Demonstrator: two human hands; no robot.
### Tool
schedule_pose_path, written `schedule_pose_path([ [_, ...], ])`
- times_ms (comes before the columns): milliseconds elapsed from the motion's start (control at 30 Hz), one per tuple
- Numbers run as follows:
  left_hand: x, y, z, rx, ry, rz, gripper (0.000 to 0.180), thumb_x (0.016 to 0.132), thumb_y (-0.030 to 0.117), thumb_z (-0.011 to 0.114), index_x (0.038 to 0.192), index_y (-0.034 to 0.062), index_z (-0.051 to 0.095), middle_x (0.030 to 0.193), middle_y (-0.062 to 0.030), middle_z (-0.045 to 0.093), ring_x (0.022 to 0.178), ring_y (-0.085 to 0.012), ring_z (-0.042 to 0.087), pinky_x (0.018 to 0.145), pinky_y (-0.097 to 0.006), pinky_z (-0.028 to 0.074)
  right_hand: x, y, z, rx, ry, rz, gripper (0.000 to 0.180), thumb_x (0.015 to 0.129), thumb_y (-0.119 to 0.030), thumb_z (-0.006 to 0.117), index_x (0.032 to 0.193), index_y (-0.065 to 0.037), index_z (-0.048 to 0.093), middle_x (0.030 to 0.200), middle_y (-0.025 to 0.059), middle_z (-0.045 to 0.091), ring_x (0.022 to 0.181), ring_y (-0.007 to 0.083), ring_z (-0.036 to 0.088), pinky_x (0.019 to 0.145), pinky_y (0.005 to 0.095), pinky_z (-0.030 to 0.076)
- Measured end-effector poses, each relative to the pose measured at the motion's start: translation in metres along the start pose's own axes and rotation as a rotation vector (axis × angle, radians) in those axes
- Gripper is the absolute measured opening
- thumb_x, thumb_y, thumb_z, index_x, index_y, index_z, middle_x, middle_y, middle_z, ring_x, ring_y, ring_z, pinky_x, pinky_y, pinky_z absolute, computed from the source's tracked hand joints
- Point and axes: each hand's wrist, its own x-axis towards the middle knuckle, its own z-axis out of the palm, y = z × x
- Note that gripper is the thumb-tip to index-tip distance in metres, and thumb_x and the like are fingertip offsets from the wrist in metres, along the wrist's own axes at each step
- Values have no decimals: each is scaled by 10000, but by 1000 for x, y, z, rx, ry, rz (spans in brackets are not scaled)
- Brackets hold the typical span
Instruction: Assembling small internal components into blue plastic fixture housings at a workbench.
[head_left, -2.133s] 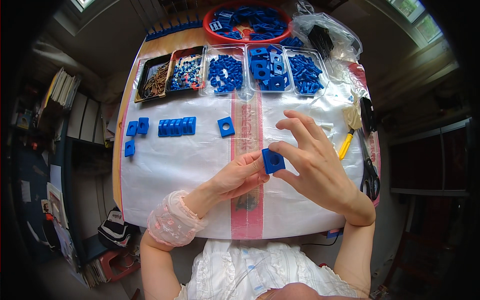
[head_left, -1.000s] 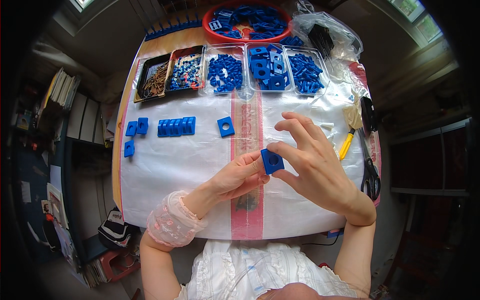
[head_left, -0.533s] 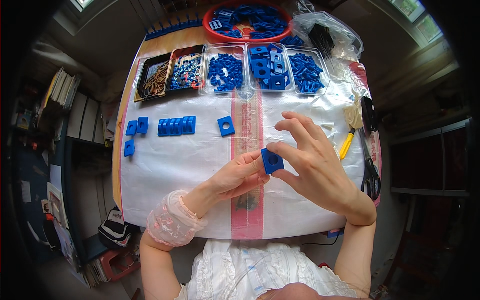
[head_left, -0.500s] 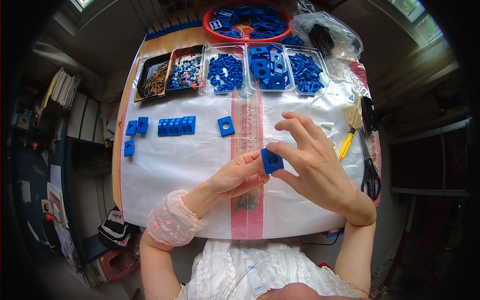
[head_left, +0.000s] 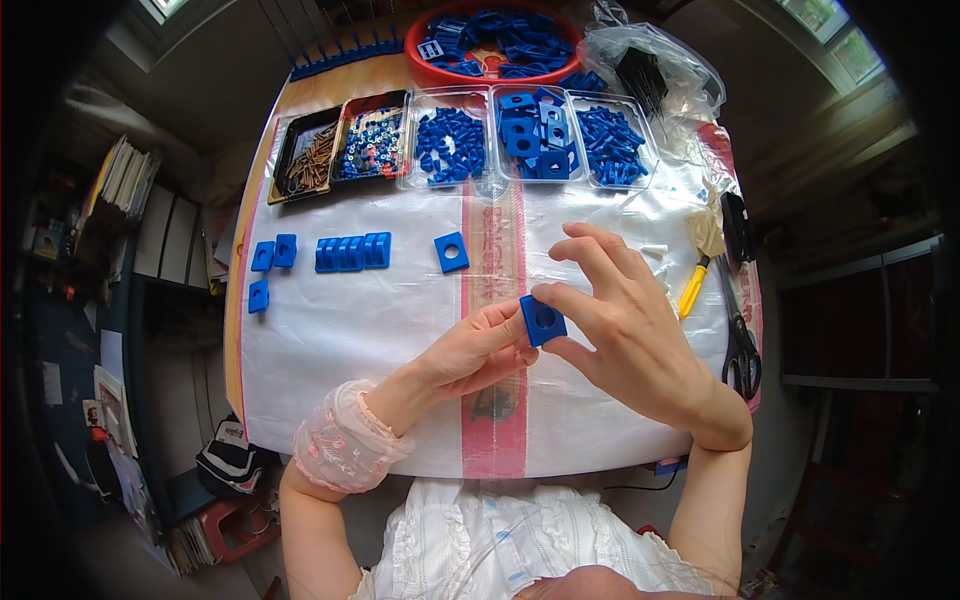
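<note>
Between my two hands, above the table's red stripe, is a blue square plastic piece with a round hole (head_left: pixel 544 322). My left hand (head_left: pixel 480 348) pinches its left edge with the thumb and fingers. On the other side, my right hand (head_left: pixel 625 318) grips it between thumb and index finger, the remaining fingers raised and spread. A similar blue holed piece (head_left: pixel 452 252) lies flat by itself just beyond my left hand. Farther left, a row of blue pieces (head_left: pixel 353 252) stands packed together, and three more blue pieces (head_left: pixel 285 250) lie near the table's left side.
Along the back are a tray of brown screws (head_left: pixel 312 160), a tray of small nuts (head_left: pixel 372 140) and clear trays of blue parts (head_left: pixel 450 148). Behind them sits a red basin (head_left: pixel 420 62) of blue parts. A yellow-handled tool (head_left: pixel 692 292) and black scissors (head_left: pixel 742 355) lie right.
</note>
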Motion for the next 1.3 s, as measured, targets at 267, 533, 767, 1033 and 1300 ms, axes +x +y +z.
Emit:
schedule_pose_path([
  [267, 0, -1, -4, -8, -14, 5, 359, 997, 299, 552, 1275, 74, 518, 1135, 0, 578, 959, -60, 523, 815, -237, 452, 1, 0, 1, 3, 11, -7, 407, 634, -76, 823, 1003, -77, 653, 1210, 127, 531, 1257, 355, 458, 964, 455, 453],
  [533, 0, 0, -3, -6, 3, 6, 341, 1001, 299, 543, 1249, 67, 533, 1105, 1, 586, 942, -64, 528, 814, -244, 451, 1, 1, 1, 6, 10, -9, 411, 628, -74, 828, 1000, -78, 653, 1199, 125, 533, 1255, 355, 459, 963, 454, 455],
  [767, 0, 2, 0, -2, 10, -7, 335, 1000, 302, 544, 1240, 68, 542, 1097, 4, 586, 921, -63, 520, 807, -244, 448, 1, 2, 1, 16, 10, -16, 415, 629, -74, 828, 1006, -73, 656, 1202, 128, 533, 1250, 355, 465, 960, 451, 459],
  [1033, -1, 2, 0, -13, 6, -3, 348, 996, 304, 548, 1253, 70, 534, 1112, 3, 582, 931, -62, 518, 805, -244, 448, 1, 1, 0, 13, 14, -15, 423, 626, -79, 831, 1012, -71, 658, 1206, 136, 532, 1246, 355, 469, 956, 452, 461],
  [1300, 0, 0, -3, -25, 14, 6, 342, 994, 303, 550, 1246, 73, 533, 1103, -1, 577, 933, -58, 516, 802, -246, 447, 1, 1, 0, 7, 6, -6, 422, 626, -72, 828, 1016, -76, 667, 1227, 139, 527, 1254, 354, 463, 960, 453, 460],
])
